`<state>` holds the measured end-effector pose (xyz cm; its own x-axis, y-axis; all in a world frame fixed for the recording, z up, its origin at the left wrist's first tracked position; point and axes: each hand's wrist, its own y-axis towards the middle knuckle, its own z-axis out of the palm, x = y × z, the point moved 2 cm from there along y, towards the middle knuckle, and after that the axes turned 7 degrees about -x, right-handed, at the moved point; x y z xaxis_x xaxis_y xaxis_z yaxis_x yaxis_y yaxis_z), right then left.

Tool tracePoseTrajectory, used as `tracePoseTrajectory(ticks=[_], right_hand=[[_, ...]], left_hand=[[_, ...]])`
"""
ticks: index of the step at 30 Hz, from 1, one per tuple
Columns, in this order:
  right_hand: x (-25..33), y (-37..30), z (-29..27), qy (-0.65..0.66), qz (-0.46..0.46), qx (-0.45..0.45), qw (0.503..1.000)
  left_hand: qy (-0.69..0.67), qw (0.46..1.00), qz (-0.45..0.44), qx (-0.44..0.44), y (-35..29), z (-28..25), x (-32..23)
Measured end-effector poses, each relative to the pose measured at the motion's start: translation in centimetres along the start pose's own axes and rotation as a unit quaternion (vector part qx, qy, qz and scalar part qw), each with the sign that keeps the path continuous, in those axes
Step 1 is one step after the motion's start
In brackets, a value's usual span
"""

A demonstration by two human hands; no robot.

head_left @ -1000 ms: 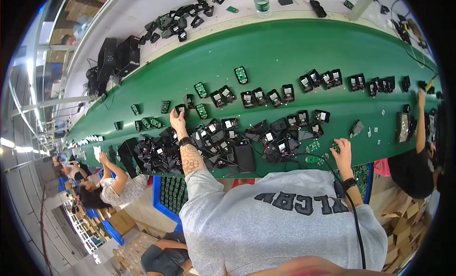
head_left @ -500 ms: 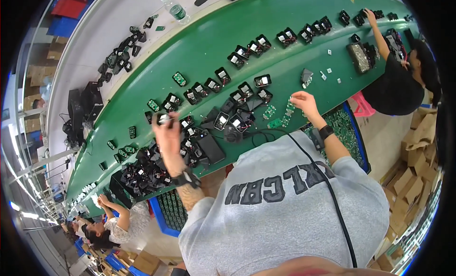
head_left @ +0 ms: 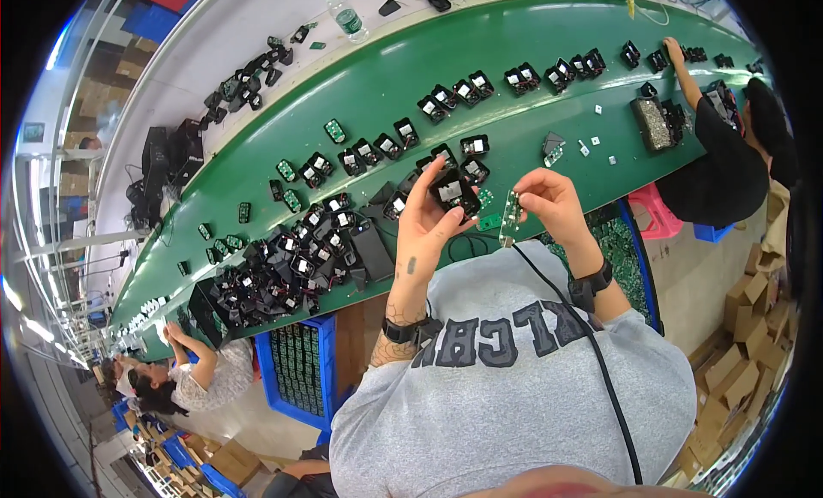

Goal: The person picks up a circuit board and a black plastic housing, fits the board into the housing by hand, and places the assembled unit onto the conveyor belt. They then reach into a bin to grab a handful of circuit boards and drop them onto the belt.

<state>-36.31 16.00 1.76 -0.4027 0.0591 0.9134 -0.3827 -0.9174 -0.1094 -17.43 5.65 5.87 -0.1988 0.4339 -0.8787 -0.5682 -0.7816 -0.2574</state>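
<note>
Cardboard cartons [head_left: 744, 322] — brown, open-flapped, stacked on the floor at the far right edge, behind the person's right shoulder.

More cardboard cartons [head_left: 225, 460] — brown, on the floor at lower left, beside small blue bins [head_left: 176, 453].

Blue plastic crate [head_left: 302, 371] — rectangular, under the green table's near edge, filled with rows of green boards.

Clear bottle [head_left: 346, 18] — lying on the white bench beyond the table, wrapped in a green label (print too small to tell).

Screens — none distinguishable.
</note>
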Motion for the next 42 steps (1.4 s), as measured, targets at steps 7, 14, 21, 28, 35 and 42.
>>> tracePoseTrajectory(ticks=[7,14,21,28,35,42], right_hand=[[1.6,-0.7,1.8,-0.047,-0.028,0.017,0.998],[1.1,-0.3,2.2,-0.064,-0.013,0.034,0.997],[1.6,0.1,2.4,-0.083,0.018,-0.004,0.996],[1.7,-0.3,2.5,-0.139,-0.030,0.018,0.990],[3.1,-0.1,2.6,-0.226,-0.110,0.053,0.966],[3.6,0.3,3.3,-0.298,-0.265,-0.018,0.917]], left_hand=[[0.015,0.999,0.001,0.033,-1.0,1.1,1.0],[0.029,0.999,0.012,0.032,-1.5,1.4,0.9],[0.036,0.999,0.000,0.030,-1.5,1.8,0.7],[-0.001,0.999,-0.035,0.020,-1.1,1.6,1.4],[-0.036,0.998,-0.044,0.026,-1.0,2.0,1.6],[-0.032,0.998,-0.030,0.052,-1.8,3.8,2.2]])
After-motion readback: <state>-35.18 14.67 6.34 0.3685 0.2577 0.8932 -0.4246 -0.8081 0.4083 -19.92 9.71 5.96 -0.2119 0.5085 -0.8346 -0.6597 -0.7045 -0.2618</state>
